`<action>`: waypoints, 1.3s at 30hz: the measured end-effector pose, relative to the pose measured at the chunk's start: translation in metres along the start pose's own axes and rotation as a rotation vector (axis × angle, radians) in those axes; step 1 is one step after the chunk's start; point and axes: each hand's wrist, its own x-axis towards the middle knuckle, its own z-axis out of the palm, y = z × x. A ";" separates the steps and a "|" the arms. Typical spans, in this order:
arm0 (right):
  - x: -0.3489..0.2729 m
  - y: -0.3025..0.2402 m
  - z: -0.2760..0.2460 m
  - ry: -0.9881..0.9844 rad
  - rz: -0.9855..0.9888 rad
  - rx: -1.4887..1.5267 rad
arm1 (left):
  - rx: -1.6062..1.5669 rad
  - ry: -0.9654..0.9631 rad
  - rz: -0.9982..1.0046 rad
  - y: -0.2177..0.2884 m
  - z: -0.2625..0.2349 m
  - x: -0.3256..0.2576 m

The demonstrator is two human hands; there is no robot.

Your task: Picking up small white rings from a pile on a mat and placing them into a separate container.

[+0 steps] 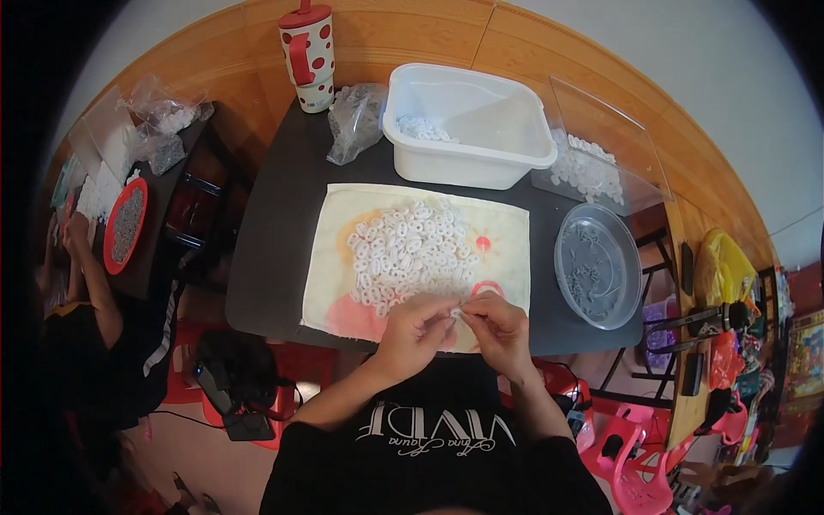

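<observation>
My left hand [414, 336] and my right hand [500, 335] meet over the near edge of a pale yellow towel [506, 249]. The left fingertips pinch a small white oval plastic piece [456, 313]. Close against that piece, my right thumb and fingers are pressed together; whatever they hold is too small to make out. Just beyond both hands spreads a pile of white oval pieces with holes [412, 245], heaped loosely on the towel. To the right stands a round clear dish [636, 266] with tiny grey bits in it.
At the back of the dark table [266, 283] stand a white tub [481, 176] with white pieces inside, a clear box [639, 167] of white discs, a plastic bag [356, 124] and a dotted tumbler [310, 64]. Another person's hand [77, 232] works left, near a red tray [113, 257].
</observation>
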 end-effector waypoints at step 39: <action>-0.003 0.004 0.003 -0.066 -0.264 -0.310 | 0.515 -0.063 0.245 0.002 -0.012 0.007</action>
